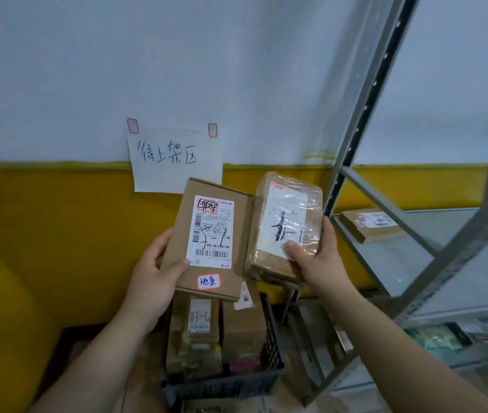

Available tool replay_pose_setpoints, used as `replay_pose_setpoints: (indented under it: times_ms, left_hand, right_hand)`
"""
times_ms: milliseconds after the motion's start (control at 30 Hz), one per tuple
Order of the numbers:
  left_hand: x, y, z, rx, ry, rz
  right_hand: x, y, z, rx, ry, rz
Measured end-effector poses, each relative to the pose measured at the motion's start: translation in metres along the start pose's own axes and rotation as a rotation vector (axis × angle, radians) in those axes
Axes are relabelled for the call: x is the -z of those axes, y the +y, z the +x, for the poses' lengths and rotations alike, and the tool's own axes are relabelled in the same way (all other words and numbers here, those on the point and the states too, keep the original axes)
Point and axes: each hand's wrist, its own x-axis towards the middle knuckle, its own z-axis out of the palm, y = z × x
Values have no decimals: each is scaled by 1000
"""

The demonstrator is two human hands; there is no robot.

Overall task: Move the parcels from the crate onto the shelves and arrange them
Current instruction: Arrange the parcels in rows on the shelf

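- The left hand [153,272] grips a flat cardboard box [183,225] by its lower left corner, with the thumb pressed on the front face and the fingers hidden behind.
- This box is smooth brown card, rectangular and thin. It carries a white shipping label with barcodes, a handwritten black mark and a red-outlined sticker, and a second small sticker sits near its bottom edge.
- The right hand [320,260] is clamped on a wrapped parcel [284,219]: the thumb lies on the label and the fingers curl round the right edge.
- The parcel is a thicker brown block with rounded corners under glossy, crinkled clear film. Its white label bears a bold black scrawl.
- Both are held upright side by side above the crate [272,332], their long edges meeting.
- The crate is dark plastic with mesh walls. Inside it stand a taped carton [192,338] and a plain carton [242,326].
- On the grey metal shelf [409,263], a flat labelled parcel [369,226] lies near the corner by the slotted upright [362,114].
- A handwritten paper sign [174,162] is taped to the wall.
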Motion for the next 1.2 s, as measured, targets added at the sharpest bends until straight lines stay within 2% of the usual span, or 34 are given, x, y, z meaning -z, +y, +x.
replay_pose_setpoints:
  times_ms: [200,400,633,833,1200]
  left_hand:
    - [-30,36,-90,-115,58,-48]
    - [-56,57,-164,-169,9,-48]
    - [-90,77,-206,-224,-173,-99]
    - [-127,71,-231,-174,-348,-92]
    - [-248,74,-308,-148,-534,-79]
  right_hand:
    - [77,-13,-65,140,12,30]
    - [141,-15,-130,219,46,34]
    - [195,-10,-195,187,220,97]
    - [239,18,-244,60,384,45]
    - [361,69,-301,-1,556,104]
